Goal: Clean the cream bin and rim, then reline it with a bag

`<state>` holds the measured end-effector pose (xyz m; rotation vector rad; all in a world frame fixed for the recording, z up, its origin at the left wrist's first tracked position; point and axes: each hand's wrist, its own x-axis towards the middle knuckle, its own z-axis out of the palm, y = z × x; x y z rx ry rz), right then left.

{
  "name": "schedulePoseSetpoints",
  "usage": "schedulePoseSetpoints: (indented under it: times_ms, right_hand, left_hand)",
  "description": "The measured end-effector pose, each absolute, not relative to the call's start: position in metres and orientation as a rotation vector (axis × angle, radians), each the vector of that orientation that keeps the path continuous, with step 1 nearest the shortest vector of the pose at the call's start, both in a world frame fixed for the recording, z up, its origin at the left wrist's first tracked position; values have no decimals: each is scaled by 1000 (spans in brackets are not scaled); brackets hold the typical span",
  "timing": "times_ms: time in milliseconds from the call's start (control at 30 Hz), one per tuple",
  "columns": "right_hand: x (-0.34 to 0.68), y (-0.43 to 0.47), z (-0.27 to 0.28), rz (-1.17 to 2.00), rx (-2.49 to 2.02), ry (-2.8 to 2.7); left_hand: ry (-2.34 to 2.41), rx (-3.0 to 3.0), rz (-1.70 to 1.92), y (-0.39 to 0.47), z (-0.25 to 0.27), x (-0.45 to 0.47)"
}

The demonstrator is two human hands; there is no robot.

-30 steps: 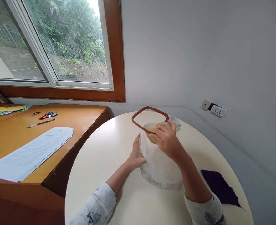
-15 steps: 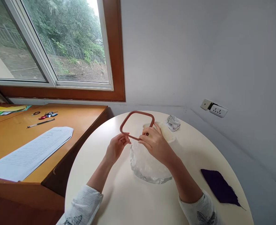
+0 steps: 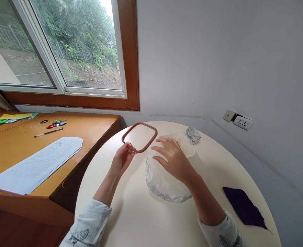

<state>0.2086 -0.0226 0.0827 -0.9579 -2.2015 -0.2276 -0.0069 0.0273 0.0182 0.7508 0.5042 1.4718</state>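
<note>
My left hand [image 3: 123, 156] pinches the near left corner of a reddish-brown frame [image 3: 153, 140], a rounded square like an embroidery hoop, and holds it tilted above the table. My right hand [image 3: 170, 156] is apart from the frame, its fingers spread and curved with nothing between them. Below and behind that hand lies a clear plastic bag [image 3: 161, 190] with a pale, cream-coloured round thing [image 3: 189, 148] partly showing at its far side. The right hand hides part of both, and I cannot tell whether it touches the bag.
The round white table [image 3: 133, 219] also bears a crumpled plastic wad [image 3: 192, 135] and a dark purple cloth [image 3: 244, 207] at right. On the wooden desk [image 3: 100, 125] at left lie paper sheets [image 3: 43, 164], a pen [image 3: 48, 132] and keys [image 3: 57, 124]. A wall stands behind.
My right hand has let go of the frame and spread its fingers. The frame has moved left, now in my left hand alone. The view has shifted slightly.
</note>
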Motion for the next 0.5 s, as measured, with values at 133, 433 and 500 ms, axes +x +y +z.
schedulePoseSetpoints:
  times_ms: [133, 433, 500]
  right_hand:
    - [221, -21, 86, -171, -1047, -2190]
    - [237, -22, 91, -71, -1153, -2206]
    - [241, -23, 93, -53, -1165, -2219]
  left_hand:
    - [542, 583, 1564, 42, 5, -28]
    - [850, 603, 1515, 57, -21, -56]
    - [923, 615, 1478, 60, -25, -58]
